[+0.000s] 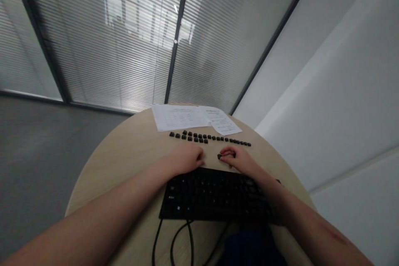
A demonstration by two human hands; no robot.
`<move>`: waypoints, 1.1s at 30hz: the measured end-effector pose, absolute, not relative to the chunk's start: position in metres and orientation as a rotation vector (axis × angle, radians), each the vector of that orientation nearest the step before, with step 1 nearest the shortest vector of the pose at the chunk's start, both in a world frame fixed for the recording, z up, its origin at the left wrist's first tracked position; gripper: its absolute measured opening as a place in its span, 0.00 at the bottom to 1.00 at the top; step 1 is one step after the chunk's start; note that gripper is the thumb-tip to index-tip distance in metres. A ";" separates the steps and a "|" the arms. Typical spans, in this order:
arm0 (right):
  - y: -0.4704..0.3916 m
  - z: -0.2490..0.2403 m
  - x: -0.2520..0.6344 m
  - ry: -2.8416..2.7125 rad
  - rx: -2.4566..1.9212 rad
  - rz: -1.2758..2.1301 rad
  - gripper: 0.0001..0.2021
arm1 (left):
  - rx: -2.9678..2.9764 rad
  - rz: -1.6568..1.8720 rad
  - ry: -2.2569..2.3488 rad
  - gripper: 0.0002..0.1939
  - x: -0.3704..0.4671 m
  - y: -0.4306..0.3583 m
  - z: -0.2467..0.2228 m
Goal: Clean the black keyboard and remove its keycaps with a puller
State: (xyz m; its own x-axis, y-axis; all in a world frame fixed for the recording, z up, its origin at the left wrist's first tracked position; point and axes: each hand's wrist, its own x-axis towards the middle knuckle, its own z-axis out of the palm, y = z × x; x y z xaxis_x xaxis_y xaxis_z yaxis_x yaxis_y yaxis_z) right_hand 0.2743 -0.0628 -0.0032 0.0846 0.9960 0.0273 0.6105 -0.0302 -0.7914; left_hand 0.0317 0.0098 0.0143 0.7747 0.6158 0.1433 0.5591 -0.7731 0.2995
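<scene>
A black keyboard lies on the round wooden table, close to my body. My right hand is above its far edge, thumb and fingers closed on a small black keycap. My left hand is by the keyboard's far left edge with its fingers curled in. What it holds, if anything, is hidden. Beyond both hands stand several loose black keycaps in two rows, the longer one reaching out to the right.
Two printed paper sheets lie at the table's far side, behind the keycaps. A black cable loops below the keyboard. Glass panels with blinds stand behind the table, and a white wall rises at the right.
</scene>
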 end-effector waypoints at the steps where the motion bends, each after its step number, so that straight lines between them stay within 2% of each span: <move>1: -0.052 -0.004 0.277 -1.653 -1.766 0.662 0.12 | 2.750 0.300 0.917 0.11 0.030 0.012 0.013; 5: -0.016 -0.006 0.276 -1.836 -1.915 0.325 0.07 | 2.767 0.245 0.902 0.15 0.028 0.017 0.005; 8: -0.001 -0.008 0.271 -1.884 -1.953 0.203 0.06 | 2.765 0.197 0.903 0.18 0.028 0.017 0.004; 27: 0.017 -0.014 0.260 -1.862 -1.983 0.111 0.07 | 2.745 0.123 0.850 0.19 0.027 0.018 0.008; 33: 0.004 0.002 0.262 -1.821 -1.936 0.034 0.07 | 2.739 0.206 0.834 0.17 0.026 0.021 0.004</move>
